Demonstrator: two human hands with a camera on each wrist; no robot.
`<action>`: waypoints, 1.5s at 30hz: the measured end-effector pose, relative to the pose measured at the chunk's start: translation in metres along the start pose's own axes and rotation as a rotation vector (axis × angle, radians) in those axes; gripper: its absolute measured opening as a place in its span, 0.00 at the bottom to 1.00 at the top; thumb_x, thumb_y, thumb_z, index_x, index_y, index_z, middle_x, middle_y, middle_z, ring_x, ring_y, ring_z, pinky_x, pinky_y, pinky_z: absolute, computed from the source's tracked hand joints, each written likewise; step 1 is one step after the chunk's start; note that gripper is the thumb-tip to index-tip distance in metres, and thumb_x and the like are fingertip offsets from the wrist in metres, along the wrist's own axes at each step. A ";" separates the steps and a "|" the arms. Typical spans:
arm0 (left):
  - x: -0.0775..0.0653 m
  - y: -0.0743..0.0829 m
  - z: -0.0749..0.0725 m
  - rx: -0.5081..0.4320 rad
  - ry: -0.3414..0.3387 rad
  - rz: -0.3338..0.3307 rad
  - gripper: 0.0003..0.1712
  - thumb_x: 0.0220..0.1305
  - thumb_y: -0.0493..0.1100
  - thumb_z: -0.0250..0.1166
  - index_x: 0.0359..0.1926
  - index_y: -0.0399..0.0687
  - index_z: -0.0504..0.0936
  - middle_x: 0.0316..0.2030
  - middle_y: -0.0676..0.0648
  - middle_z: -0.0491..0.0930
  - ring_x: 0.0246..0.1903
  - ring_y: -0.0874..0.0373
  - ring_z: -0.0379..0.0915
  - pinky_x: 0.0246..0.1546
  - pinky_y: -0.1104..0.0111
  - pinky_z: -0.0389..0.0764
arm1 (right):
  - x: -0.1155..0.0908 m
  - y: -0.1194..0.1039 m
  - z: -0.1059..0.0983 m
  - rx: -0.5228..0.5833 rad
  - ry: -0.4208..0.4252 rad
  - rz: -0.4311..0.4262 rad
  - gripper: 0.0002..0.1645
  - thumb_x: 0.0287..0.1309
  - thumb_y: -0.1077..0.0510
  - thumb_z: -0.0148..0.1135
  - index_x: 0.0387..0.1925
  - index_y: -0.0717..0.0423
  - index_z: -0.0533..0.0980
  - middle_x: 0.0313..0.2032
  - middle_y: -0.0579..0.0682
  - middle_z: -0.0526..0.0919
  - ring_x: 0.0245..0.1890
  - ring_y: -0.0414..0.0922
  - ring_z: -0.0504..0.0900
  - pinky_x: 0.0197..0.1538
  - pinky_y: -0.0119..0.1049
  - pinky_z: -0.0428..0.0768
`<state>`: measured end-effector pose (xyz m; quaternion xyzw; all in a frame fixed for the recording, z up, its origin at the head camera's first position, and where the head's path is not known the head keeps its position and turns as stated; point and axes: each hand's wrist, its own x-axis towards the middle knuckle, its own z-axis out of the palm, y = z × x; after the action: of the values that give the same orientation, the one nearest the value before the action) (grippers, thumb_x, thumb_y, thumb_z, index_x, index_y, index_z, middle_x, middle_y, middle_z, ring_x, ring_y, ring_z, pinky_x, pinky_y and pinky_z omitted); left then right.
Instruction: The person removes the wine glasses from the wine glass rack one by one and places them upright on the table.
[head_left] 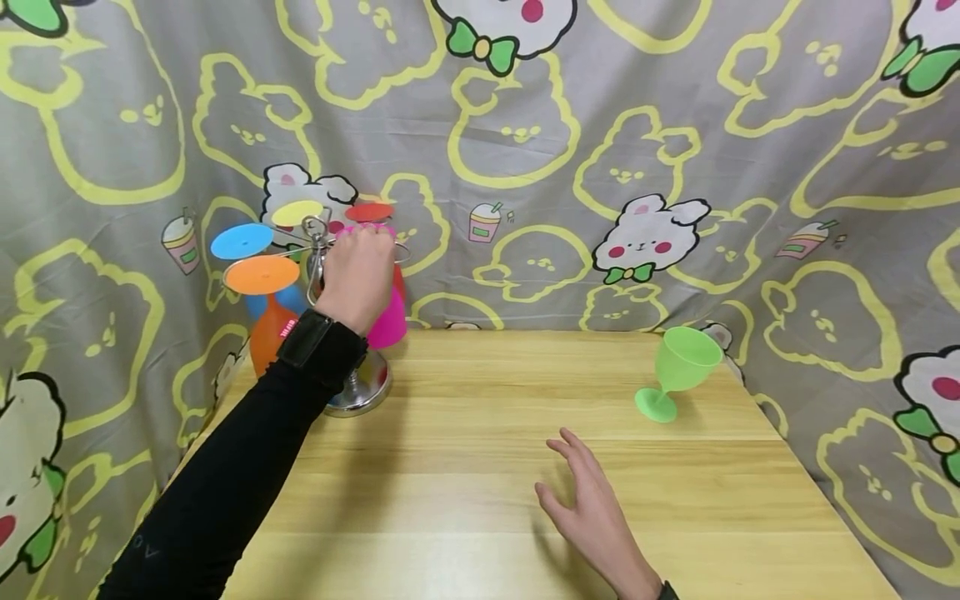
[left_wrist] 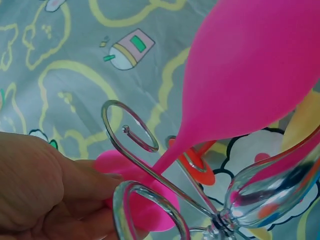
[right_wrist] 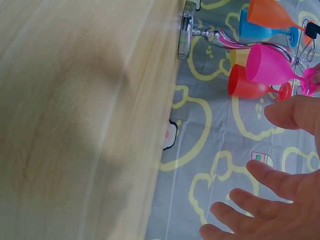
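My left hand [head_left: 358,271] is at the top of a shiny metal goblet rack [head_left: 367,387] on the left of the table. Its fingers pinch the round foot of a pink plastic goblet [left_wrist: 250,70], which hangs bowl-down. In the left wrist view the goblet's stem passes beside the rack's curled wire hooks [left_wrist: 131,120]. Orange [head_left: 262,275], blue [head_left: 242,241], yellow [head_left: 297,213] and red [head_left: 369,212] goblets hang upside down around the same rack. Over the front of the table, my right hand [head_left: 596,517] has its fingers spread and holds nothing.
A light green goblet [head_left: 684,358] stands upright at the table's back right. The wood-grain table [head_left: 480,483] ends at a grey curtain [head_left: 525,275] with cartoon prints, which hangs behind it and along both sides.
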<state>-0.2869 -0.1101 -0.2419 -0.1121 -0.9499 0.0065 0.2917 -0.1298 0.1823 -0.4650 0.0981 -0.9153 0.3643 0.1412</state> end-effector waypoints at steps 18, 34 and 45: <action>0.033 0.020 0.020 0.073 -0.065 -0.050 0.13 0.56 0.30 0.51 0.35 0.37 0.82 0.34 0.38 0.81 0.36 0.43 0.76 0.38 0.55 0.76 | -0.001 -0.003 0.004 0.023 -0.011 0.014 0.35 0.49 0.52 0.67 0.59 0.47 0.65 0.66 0.45 0.58 0.64 0.48 0.59 0.58 0.55 0.66; 0.011 0.055 0.016 0.117 -0.028 0.101 0.23 0.56 0.35 0.60 0.54 0.32 0.72 0.47 0.38 0.77 0.50 0.47 0.72 0.55 0.61 0.70 | 0.000 -0.004 0.004 0.021 -0.007 0.019 0.34 0.49 0.52 0.66 0.59 0.48 0.66 0.66 0.44 0.58 0.64 0.47 0.59 0.59 0.52 0.66; -0.022 0.073 0.009 -0.136 0.148 0.167 0.25 0.56 0.35 0.63 0.56 0.35 0.70 0.52 0.39 0.76 0.52 0.48 0.72 0.54 0.59 0.72 | -0.001 0.000 0.005 0.026 -0.008 0.027 0.34 0.50 0.53 0.66 0.59 0.46 0.66 0.66 0.41 0.57 0.65 0.46 0.59 0.59 0.51 0.66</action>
<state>-0.2590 -0.0437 -0.2673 -0.2104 -0.9114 -0.0418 0.3513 -0.1296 0.1785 -0.4691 0.0890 -0.9122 0.3778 0.1314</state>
